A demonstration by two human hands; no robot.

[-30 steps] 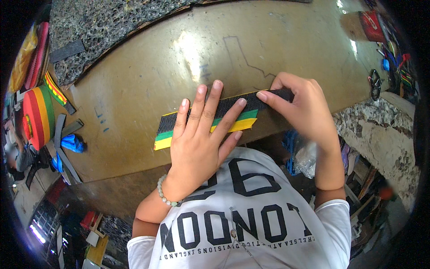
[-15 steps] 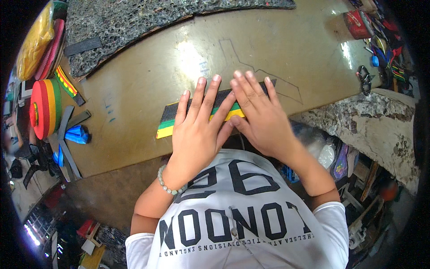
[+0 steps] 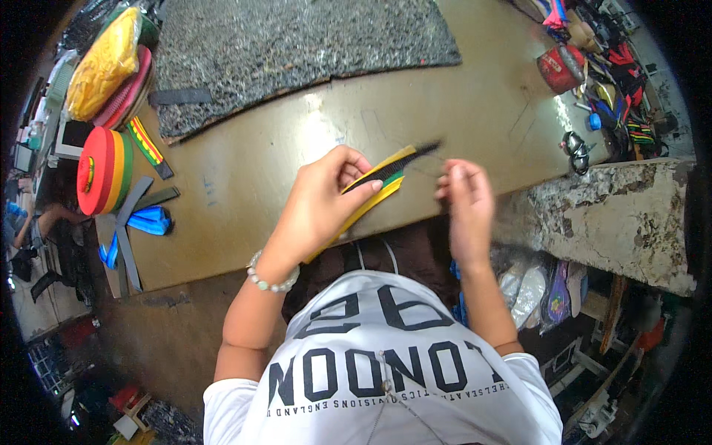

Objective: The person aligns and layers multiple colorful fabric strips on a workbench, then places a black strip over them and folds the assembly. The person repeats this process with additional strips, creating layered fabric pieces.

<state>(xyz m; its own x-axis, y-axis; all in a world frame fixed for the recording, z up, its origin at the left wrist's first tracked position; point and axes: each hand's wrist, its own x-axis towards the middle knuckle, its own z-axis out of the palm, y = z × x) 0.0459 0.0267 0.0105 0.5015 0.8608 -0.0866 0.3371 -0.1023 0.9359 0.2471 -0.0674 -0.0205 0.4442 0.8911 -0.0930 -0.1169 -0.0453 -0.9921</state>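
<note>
Above the table's near edge, my left hand [image 3: 315, 194] grips a folded strip of black, green and yellow webbing [image 3: 391, 170], its thumb laid over the top. The strip is tilted, its black end pointing up to the right and blurred by motion. My right hand [image 3: 471, 211] hovers just right of that end, apart from the strip. Its thumb and fingertips are drawn together; whether a thin thread lies between them is too fine to see.
A rough grey slab [image 3: 311, 44] covers the far side of the table [image 3: 245, 222]. At the left lie a striped webbing roll [image 3: 122, 174], a blue bundle [image 3: 150, 220] and dark strips [image 3: 130, 245]. A red container [image 3: 556, 70] and a shiny black object [image 3: 575, 153] are at the right.
Both hands lay flat on the strip before. My left hand has lifted and folded it; my right hand has come away to the right. The view has shifted slightly.
</note>
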